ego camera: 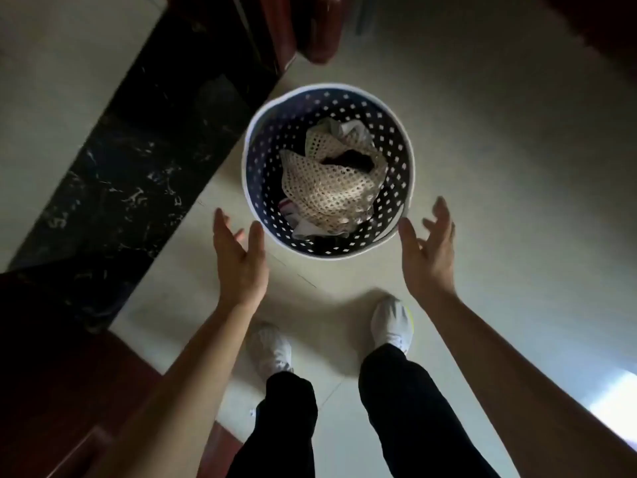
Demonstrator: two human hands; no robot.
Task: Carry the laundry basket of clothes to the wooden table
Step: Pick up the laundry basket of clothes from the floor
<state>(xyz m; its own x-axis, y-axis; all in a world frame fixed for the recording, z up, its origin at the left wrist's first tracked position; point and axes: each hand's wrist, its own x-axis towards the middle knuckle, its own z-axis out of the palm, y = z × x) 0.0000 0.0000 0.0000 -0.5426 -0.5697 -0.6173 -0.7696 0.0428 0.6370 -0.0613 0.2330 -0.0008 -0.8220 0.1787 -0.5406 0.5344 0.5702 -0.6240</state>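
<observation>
A round laundry basket [256, 146] with a white rim and dark perforated walls stands on the pale tiled floor. Inside lies a cream crocheted garment [331, 188] over white and dark clothes. My left hand [239, 260] hovers open just left of the basket's near rim, palm facing inward. My right hand [429, 253] hovers open at the near right rim, fingers spread. Neither hand touches the basket. No wooden table is clearly in view.
A black marble strip [138, 167] runs diagonally along the floor at the left. Dark reddish furniture [320, 25] stands just beyond the basket. Red-brown wood [69, 408] fills the lower left. My white shoes and dark trousers are below the basket.
</observation>
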